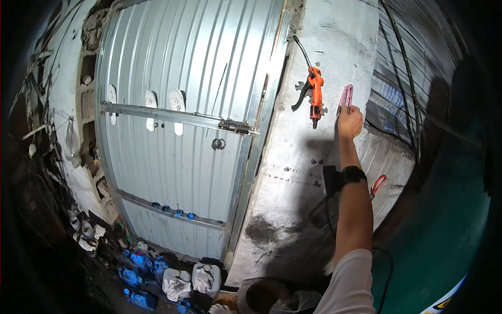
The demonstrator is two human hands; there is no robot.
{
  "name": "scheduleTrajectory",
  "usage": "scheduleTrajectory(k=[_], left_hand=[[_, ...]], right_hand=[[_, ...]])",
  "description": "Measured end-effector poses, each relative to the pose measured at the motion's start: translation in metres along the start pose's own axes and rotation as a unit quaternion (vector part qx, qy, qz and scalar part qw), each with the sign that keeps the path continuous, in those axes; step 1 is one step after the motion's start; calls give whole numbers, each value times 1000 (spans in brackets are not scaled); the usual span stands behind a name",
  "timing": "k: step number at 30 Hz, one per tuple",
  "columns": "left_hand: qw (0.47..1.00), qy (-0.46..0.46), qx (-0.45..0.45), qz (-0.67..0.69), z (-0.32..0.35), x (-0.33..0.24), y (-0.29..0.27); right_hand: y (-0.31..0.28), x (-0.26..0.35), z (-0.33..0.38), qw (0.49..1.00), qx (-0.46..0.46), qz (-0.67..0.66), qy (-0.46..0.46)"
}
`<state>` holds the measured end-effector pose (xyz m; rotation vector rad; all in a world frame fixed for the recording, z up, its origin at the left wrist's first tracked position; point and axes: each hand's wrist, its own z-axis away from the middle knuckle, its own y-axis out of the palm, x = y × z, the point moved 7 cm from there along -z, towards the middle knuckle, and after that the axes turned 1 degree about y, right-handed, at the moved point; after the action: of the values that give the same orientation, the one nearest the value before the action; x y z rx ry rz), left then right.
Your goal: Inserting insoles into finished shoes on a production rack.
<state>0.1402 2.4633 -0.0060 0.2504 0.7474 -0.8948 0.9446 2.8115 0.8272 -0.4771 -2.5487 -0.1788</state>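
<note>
1. The right hand [349,122] is way up in the upper right of the frame, arm stretched up from the bottom edge, fingers clamped around a pink-handled tool [345,97] that pokes up out of the fist against the concrete wall [298,157].
2. Just left of it, an orange and black tool [314,97] hangs on that same wall, near the pink one but not touching it.
3. There's a black strap [349,175] on the wrist, and red-handled pliers [377,186] show right of the forearm.
4. The left half of the frame is a corrugated metal door [183,115] with a latch [234,126] on its crossbar.
5. The left hand isn't anywhere in the shot.
6. Bottom left is blue stuff and white gloves [178,285] on the ground.
</note>
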Motion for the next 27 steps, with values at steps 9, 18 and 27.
scheduleTrajectory(k=[9,18,27], left_hand=[[999,14,39,2,16,9,2],[995,24,91,34,99,-84,46],[945,165,268,93,236,-245,33]], right_hand=[[-55,28,5,975,-116,-178,-63],[-177,170,358,699,348,-438,-447],[-384,264,551,350,498,-580,-542]])
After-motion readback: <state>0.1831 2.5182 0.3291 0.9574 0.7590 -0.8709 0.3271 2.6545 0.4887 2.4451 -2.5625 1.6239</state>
